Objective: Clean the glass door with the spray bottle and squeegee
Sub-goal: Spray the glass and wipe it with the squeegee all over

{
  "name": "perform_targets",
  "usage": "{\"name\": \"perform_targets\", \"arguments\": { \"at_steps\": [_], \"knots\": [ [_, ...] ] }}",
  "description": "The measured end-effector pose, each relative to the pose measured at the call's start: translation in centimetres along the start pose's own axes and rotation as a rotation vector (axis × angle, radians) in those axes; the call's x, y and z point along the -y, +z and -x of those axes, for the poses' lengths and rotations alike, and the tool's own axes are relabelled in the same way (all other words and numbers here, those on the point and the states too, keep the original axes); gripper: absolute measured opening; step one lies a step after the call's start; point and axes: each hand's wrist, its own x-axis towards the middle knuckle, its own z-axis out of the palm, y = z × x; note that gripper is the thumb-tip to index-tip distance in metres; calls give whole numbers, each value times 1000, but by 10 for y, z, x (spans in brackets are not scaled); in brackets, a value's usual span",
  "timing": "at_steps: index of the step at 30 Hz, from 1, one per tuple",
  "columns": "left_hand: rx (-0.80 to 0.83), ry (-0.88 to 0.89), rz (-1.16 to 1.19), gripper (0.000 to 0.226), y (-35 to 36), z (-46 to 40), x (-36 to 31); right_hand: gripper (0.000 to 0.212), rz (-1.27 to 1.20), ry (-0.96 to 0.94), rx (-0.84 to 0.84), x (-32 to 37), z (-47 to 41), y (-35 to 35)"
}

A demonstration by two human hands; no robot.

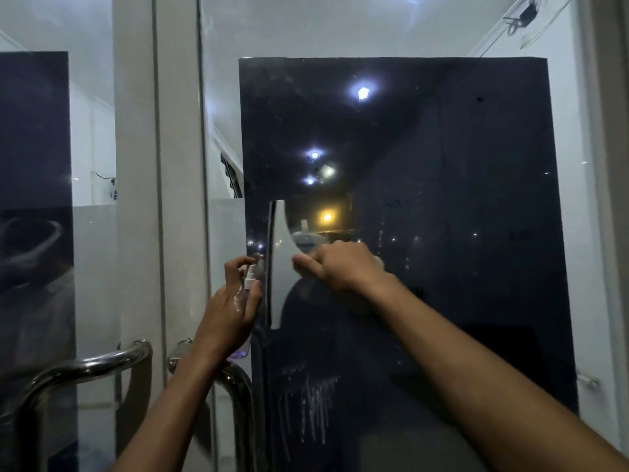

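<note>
Two hands worked the glass door (442,199). Left hand (228,315) gripped the spray bottle (246,294); right hand (340,267), at three o'clock, grasped the squeegee (279,264).

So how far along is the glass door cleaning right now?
Partway. Spray is already on: white drips run down the lower glass door. In hand: the right hand holds the squeegee, its blade upright at the dark panel's left edge, while the left hand grips the spray bottle. Left: the droplets to the right and the runs below remain unwiped.
</note>
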Motion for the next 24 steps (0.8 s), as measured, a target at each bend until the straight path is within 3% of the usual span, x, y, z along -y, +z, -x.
{"name": "perform_targets", "arguments": {
  "at_steps": [6, 14, 18, 24],
  "knots": [
    [31, -2, 13, 33, -1, -1, 1, 76, 13, 49, 37, 0, -16, 14],
    [73, -9, -5, 32, 0, -1, 7, 84, 103, 224, 67, -109, 29, -11],
    [73, -12, -2, 31, 0, -1, 7, 77, 154, 332, 62, -153, 60, -33],
    [25, -10, -6, 31, 1, -4, 3, 78, 169, 237, -11, -134, 55, -50]
  ]
}}
